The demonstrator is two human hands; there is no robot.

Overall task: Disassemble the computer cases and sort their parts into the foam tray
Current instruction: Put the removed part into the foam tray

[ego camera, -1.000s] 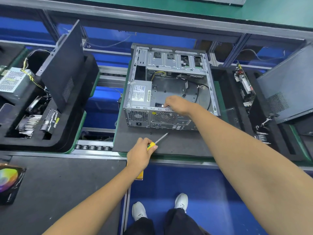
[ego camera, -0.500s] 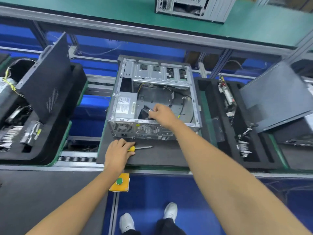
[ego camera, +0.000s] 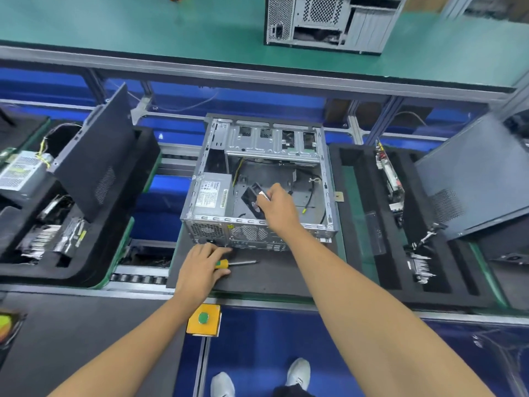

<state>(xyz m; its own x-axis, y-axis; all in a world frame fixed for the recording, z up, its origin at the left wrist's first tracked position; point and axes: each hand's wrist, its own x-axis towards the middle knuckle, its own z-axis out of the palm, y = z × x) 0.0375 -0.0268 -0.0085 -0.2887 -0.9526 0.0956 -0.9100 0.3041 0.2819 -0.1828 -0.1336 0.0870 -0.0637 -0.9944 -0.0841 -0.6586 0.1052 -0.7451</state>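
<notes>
An open grey computer case (ego camera: pixel 274 144) lies on a dark mat, its power supply (ego camera: pixel 213 193) still inside at the left. My right hand (ego camera: pixel 277 207) reaches into the case and grips a black fan (ego camera: pixel 252 196), tilted up off the case floor. My left hand (ego camera: pixel 200 267) rests on the mat in front of the case, its fingers over the yellow handle of a screwdriver (ego camera: pixel 237 263) that lies flat, tip pointing right. A black foam tray (ego camera: pixel 363 224) to the right of the case holds boards and small parts.
Another foam tray (ego camera: pixel 128 224) at the left holds a power supply, heatsinks and a leaning black side panel (ego camera: pixel 94 156). A grey side panel (ego camera: pixel 472 179) leans at the right. A second case (ego camera: pixel 329 21) stands on the green shelf behind. A yellow button box (ego camera: pixel 203 322) sits at the bench edge.
My left hand lowered the screwdriver from a raised grip down flat onto the mat. My right hand lifted the black fan up from the rear wall of the case.
</notes>
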